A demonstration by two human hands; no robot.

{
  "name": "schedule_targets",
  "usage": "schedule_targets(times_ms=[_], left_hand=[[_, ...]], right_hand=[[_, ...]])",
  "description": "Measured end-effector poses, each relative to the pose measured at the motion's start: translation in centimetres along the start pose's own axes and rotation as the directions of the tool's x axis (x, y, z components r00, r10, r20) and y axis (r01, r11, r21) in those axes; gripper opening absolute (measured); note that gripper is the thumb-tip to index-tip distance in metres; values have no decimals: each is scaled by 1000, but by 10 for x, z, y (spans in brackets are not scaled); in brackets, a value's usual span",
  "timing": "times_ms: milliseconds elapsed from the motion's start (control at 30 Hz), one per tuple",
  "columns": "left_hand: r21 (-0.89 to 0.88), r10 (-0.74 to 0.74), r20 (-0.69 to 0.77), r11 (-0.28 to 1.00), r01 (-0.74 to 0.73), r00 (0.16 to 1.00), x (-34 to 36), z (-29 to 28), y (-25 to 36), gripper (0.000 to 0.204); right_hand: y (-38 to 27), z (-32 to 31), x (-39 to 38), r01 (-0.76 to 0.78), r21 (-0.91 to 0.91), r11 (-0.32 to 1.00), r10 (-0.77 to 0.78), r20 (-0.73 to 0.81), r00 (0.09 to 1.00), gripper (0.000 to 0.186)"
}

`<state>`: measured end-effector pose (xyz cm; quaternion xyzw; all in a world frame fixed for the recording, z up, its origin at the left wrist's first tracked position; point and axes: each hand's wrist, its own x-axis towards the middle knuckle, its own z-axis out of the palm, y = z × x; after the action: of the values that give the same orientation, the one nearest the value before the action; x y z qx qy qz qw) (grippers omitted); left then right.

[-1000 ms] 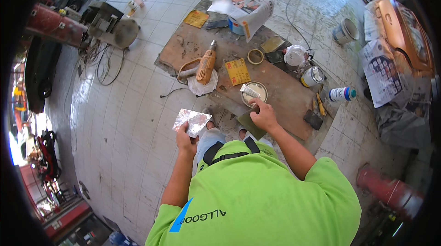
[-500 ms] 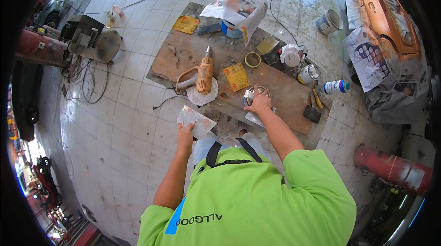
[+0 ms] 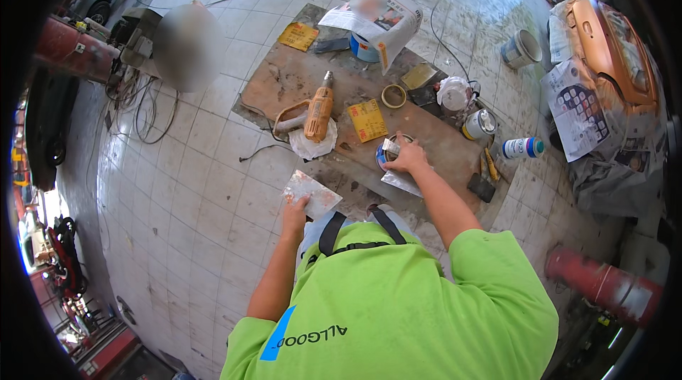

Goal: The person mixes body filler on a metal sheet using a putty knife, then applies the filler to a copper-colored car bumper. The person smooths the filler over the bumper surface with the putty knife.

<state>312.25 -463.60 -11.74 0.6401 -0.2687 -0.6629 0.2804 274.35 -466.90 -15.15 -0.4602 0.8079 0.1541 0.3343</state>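
In my left hand (image 3: pixel 295 211) is a flat, pale mixing board (image 3: pixel 313 191) with reddish and whitish smears, its fingers closed on the near edge. My right hand (image 3: pixel 409 155) is closed over the top of a round, open-looking can (image 3: pixel 383 158) with a blue side. A small white piece (image 3: pixel 390 146) shows at the rim beside the fingers; the can's contents are mostly covered by the hand. Under my right wrist lies a grey, flat sheet (image 3: pixel 402 182). Left of the can are a yellow sandpaper packet (image 3: pixel 367 121) and an orange heat gun (image 3: pixel 319 114) on white paper (image 3: pixel 312 145).
A worn brown board (image 3: pixel 277 82) lies on the tiled floor. On it stand a tape roll (image 3: pixel 393 96), a newspaper-draped blue can (image 3: pixel 363 49) and a metal tin (image 3: pixel 480 124). Right are a bottle (image 3: pixel 522 148), a bucket (image 3: pixel 521 50) and an orange car panel (image 3: pixel 604 46). Cables trail across the floor.
The whole view has shifted slightly, so things sit a little further right. Both hands keep their holds; the right fingers have moved slightly at the can's rim.
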Motion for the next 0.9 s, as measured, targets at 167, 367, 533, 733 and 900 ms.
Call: schedule_targets(times_ms=[167, 367, 533, 733, 900], left_hand=[[-220, -214, 120, 947, 236, 970, 20, 60, -45, 50], [-290, -13, 5, 957, 14, 1000, 100, 164, -101, 60], [-191, 262, -169, 937, -292, 950, 136, 256, -99, 60], [-10, 267, 36, 964, -267, 963, 168, 288, -97, 47], [-64, 339, 43, 940, -336, 940, 190, 300, -85, 55]], right_hand=[[-5, 8, 3, 16, 12, 1000, -16, -35, 999, 131], [-11, 1, -9, 49, -86, 995, -50, -12, 999, 130], [22, 15, 7, 149, -61, 987, -155, -93, 984, 128], [25, 11, -1, 190, 120, 974, -170, -159, 972, 125], [22, 18, 10, 68, 227, 971, -11, -247, 969, 124]])
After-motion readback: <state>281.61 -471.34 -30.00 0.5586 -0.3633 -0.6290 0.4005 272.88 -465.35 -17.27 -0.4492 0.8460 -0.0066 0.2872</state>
